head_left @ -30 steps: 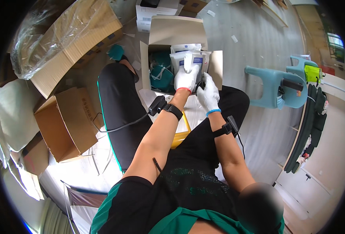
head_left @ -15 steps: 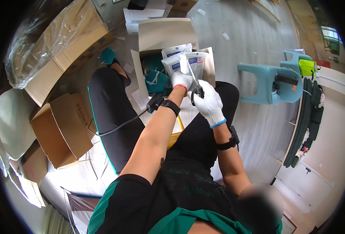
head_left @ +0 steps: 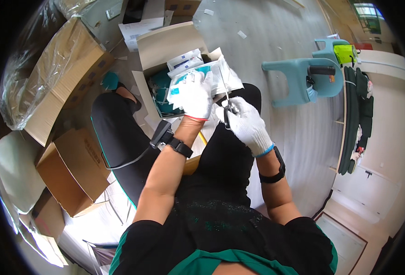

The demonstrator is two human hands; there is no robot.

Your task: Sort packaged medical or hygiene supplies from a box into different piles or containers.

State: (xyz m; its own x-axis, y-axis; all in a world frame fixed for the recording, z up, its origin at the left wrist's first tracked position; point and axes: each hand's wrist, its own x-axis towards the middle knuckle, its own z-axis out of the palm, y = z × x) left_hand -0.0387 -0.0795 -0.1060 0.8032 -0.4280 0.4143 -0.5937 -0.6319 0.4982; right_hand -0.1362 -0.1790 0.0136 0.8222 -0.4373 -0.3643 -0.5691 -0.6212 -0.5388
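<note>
My left hand (head_left: 197, 97), in a white knitted glove with a red cuff, is closed on a white and teal plastic packet (head_left: 176, 88) at the mouth of an open cardboard box (head_left: 165, 40). Its fingertips partly hide behind the packet. In my right hand (head_left: 248, 123), gloved in white with a blue cuff, is a pair of scissors (head_left: 227, 120) with black handles. Their blades point away from me, beside a white packet (head_left: 228, 79) at the box's right side. Another white packet (head_left: 182, 60) leans farther back. Teal face masks (head_left: 160, 86) fill the box's left part.
Left of my leg, an empty brown carton (head_left: 72, 172) lies on its side. Behind it stands a large carton (head_left: 69, 87) draped in clear plastic. Light blue stools (head_left: 289, 82) stand to the right. Paper scraps (head_left: 242, 34) lie on the grey floor.
My left hand has turned its back up, and teal now shows at the packet beneath it. The right hand with the scissors has come slightly away from the left, and the view has shifted.
</note>
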